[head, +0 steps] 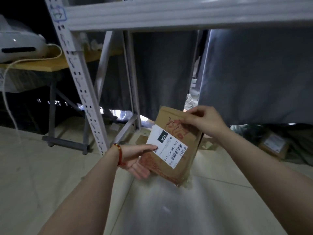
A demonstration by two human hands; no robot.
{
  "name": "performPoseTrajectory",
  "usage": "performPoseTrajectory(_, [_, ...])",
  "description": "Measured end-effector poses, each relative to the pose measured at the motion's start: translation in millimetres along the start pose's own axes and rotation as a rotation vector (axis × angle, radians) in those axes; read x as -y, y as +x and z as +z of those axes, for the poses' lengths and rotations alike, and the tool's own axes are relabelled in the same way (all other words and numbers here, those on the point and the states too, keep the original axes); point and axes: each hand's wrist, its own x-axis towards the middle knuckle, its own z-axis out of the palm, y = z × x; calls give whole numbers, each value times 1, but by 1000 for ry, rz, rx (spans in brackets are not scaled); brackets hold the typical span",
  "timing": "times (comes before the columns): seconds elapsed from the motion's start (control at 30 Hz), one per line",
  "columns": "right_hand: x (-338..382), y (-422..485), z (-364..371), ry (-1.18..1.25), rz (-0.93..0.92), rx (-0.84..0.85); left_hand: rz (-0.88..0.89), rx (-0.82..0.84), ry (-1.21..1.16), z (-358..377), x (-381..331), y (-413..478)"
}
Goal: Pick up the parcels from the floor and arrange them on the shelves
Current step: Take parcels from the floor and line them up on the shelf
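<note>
the flat cardboard parcel (169, 168) is held off the floor (50, 175), below the grey shelf beam (169, 16), with its white label (166, 148) turned up, probably so it can be read before a shelf is chosen. the left hand (137, 158) grips the lower edge, thumb on the label, and the right hand (203, 122) pinches the top corner. it's closed, contents hidden; another parcel (274, 145) lies on the floor.

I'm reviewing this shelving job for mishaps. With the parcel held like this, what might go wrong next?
1. The right hand only pinches the top corner of the parcel and the left hand holds one edge, so the parcel might slip while being lifted.
2. Its lower corner looks crumpled and may tear further.
3. The shelf beam is overhead, so the parcel could knock it on the way up.
</note>
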Motion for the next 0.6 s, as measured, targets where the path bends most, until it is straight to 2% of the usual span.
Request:
performPoseTrajectory(0.1, [11, -4, -23, 164, -125, -80, 59, 71, -71, 10, -14, 0])
performPoseTrajectory(0.2, [17, -9, -37, 287, -156, -119, 119, 191, -109, 19, -26, -2])
performPoseTrajectory(0.37, [24, -11, -43, 174, -192, -35, 84, 272, -39, 30, -33, -3])
performPoseTrajectory(0.47, [33, -14, -44, 59, -206, 56, 45, 281, -130, 26, -28, -6])
performPoseTrajectory(0.6, [48, -21, -51, 100, -270, 91, 108, 187, -284, 28, -28, -11])
